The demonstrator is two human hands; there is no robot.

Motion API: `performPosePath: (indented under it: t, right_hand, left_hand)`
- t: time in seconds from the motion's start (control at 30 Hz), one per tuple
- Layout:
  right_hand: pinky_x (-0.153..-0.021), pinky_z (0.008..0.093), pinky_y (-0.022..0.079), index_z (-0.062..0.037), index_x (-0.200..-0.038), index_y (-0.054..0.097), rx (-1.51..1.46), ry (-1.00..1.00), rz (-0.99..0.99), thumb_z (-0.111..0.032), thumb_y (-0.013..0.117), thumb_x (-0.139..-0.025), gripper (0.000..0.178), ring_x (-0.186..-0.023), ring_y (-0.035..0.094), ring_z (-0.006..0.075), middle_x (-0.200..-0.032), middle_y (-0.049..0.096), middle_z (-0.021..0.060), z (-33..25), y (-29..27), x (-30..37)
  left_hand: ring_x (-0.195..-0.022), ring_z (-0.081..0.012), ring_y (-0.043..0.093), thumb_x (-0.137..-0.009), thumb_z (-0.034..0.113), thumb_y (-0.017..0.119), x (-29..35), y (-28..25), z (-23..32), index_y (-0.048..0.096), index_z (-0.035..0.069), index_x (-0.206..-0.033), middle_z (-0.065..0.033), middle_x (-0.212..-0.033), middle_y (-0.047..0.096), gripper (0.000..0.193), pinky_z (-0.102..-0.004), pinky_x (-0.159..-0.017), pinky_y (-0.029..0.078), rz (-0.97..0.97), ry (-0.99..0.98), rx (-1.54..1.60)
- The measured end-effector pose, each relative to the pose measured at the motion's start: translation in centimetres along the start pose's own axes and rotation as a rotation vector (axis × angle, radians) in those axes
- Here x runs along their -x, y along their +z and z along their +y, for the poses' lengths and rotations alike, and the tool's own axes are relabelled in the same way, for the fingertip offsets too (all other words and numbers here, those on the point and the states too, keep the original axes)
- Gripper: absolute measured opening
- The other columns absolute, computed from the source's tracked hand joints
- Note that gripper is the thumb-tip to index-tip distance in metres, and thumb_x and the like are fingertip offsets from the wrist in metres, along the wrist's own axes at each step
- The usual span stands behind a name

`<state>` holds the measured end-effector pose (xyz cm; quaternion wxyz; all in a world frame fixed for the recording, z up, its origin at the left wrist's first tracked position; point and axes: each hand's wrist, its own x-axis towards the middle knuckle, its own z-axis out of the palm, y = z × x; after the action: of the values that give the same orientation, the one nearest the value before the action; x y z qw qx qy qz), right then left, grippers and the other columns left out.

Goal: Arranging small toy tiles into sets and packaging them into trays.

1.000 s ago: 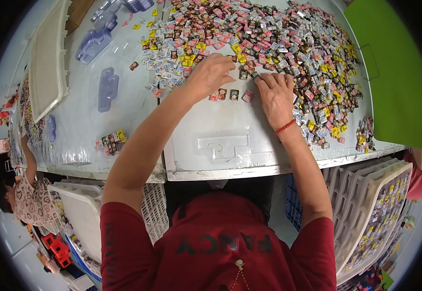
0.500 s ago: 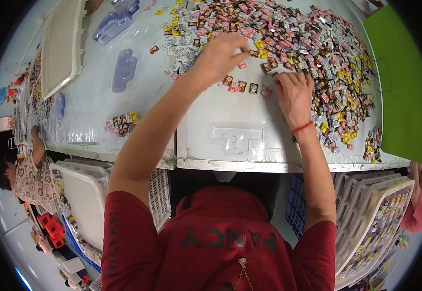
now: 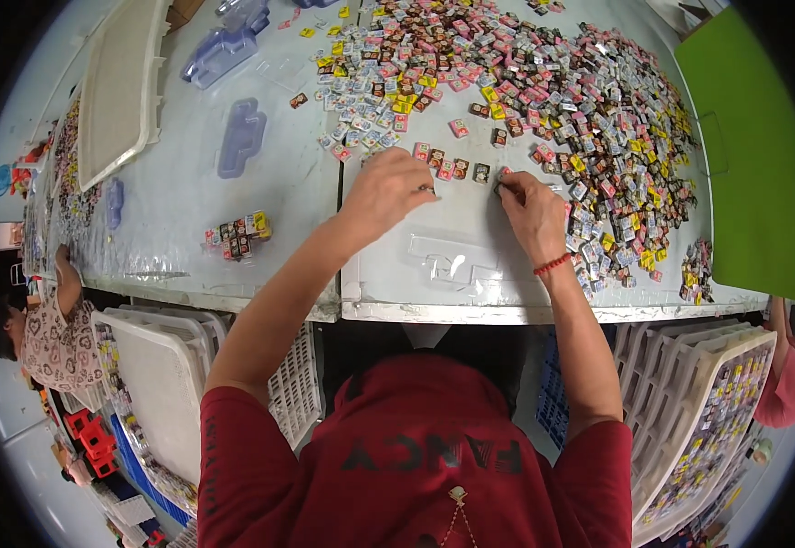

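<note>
My left hand (image 3: 386, 196) is closed in a pinch on a small dark printed block (image 3: 427, 188), mostly covered by the fingers. To its right, my right hand (image 3: 536, 215) pinches another small dark block (image 3: 500, 188) at its fingertips. Just beyond and between the hands lies a loose row of small pink, brown and black blocks (image 3: 460, 169). A clear shaped plastic tray (image 3: 441, 245) rests on the table nearer to me, below both hands.
A large heap of mixed small blocks (image 3: 580, 110) spreads across the far and right side. At left lie a filled tray (image 3: 237, 236) and blue-tinted plastic trays (image 3: 242, 137). White crates (image 3: 689, 402) flank me; a co-worker (image 3: 50, 320) stands at far left.
My left hand has come back from the heap toward me, with a dark block in its pinch. My right hand has moved slightly left and nearer to me.
</note>
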<state>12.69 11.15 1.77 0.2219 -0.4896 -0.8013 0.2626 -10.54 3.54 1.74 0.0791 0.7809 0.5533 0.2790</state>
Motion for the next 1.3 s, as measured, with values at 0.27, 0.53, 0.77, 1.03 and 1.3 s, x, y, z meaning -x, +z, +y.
performPosePath:
  t: [0.27,0.53,0.77,1.03,1.3]
  right_hand:
    - [-0.064,0.0377,0.051,-0.0029,-0.095,0.066,-0.016,-0.072,0.137,-0.007,0.063,-0.081,0.015,-0.072,0.064,0.0326,-0.09,0.065,0.016,0.6,0.5,-0.4]
    - [-0.061,0.0322,0.051,-0.0032,-0.104,0.063,0.017,-0.119,0.189,-0.006,0.064,-0.084,0.02,-0.07,0.066,0.0241,-0.093,0.065,0.0135,1.1,0.2,0.2]
    - [-0.057,0.0273,0.048,-0.0025,-0.108,0.062,-0.061,-0.14,0.199,-0.005,0.063,-0.086,0.022,-0.059,0.058,0.015,-0.09,0.063,0.0104,-0.3,-0.9,1.3]
    - [-0.064,0.023,0.049,0.0004,-0.114,0.061,-1.01,0.231,-0.321,-0.017,0.059,-0.094,0.027,-0.072,0.058,0.0076,-0.091,0.066,0.0035,-5.5,-1.1,1.8]
    - [-0.068,0.0223,0.049,-0.0028,-0.113,0.061,-1.37,0.441,-0.417,-0.016,0.059,-0.094,0.024,-0.08,0.06,0.0068,-0.092,0.066,0.0014,-5.2,-1.3,3.9]
  left_hand:
    - [-0.114,-0.0289,0.054,-0.079,0.015,0.069,-1.9,-1.2,-3.2,0.064,0.005,-0.106,-0.0093,-0.117,0.062,0.029,-0.0374,-0.098,0.043,-0.03,-0.015,-0.031]
    - [-0.108,-0.0263,0.058,-0.075,0.013,0.071,-0.9,0.1,-4.4,0.066,0.003,-0.097,-0.0088,-0.112,0.064,0.025,-0.0364,-0.094,0.047,0.077,0.172,-0.166]
    - [-0.103,-0.0242,0.061,-0.076,0.008,0.069,-1.5,-1.0,-3.9,0.064,0.003,-0.091,-0.0073,-0.104,0.064,0.017,-0.0339,-0.086,0.051,0.152,0.262,-0.186]
    - [-0.098,-0.0235,0.062,-0.075,0.009,0.072,-1.0,-3.0,4.7,0.061,0.005,-0.099,-0.006,-0.103,0.063,0.026,-0.0324,-0.086,0.051,0.209,0.192,0.094]
    - [-0.097,-0.0233,0.062,-0.072,0.011,0.074,0.6,-1.1,6.9,0.061,0.005,-0.102,-0.0056,-0.105,0.064,0.033,-0.0333,-0.083,0.052,0.264,0.11,0.222]
